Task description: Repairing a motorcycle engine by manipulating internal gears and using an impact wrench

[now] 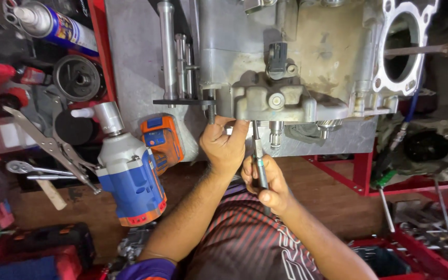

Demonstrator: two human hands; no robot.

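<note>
A grey metal engine case [296, 57] rests on a metal-topped stand [130, 52], with its cylinder opening [403, 44] at the right. My left hand [224, 145] presses up against the lower edge of the case, fingers curled on something small I cannot make out. My right hand [268, 181] grips a slim screwdriver-like tool [259, 155] whose shaft points up into the underside of the case, just beside my left hand.
A blue and grey cordless impact wrench [128, 176] with an orange battery [162, 140] hangs at the stand's edge. Locking pliers [53, 148], a ratchet [27, 168], a spray can [53, 23] and round parts lie at left. Red frame [348, 176] and tools lie right.
</note>
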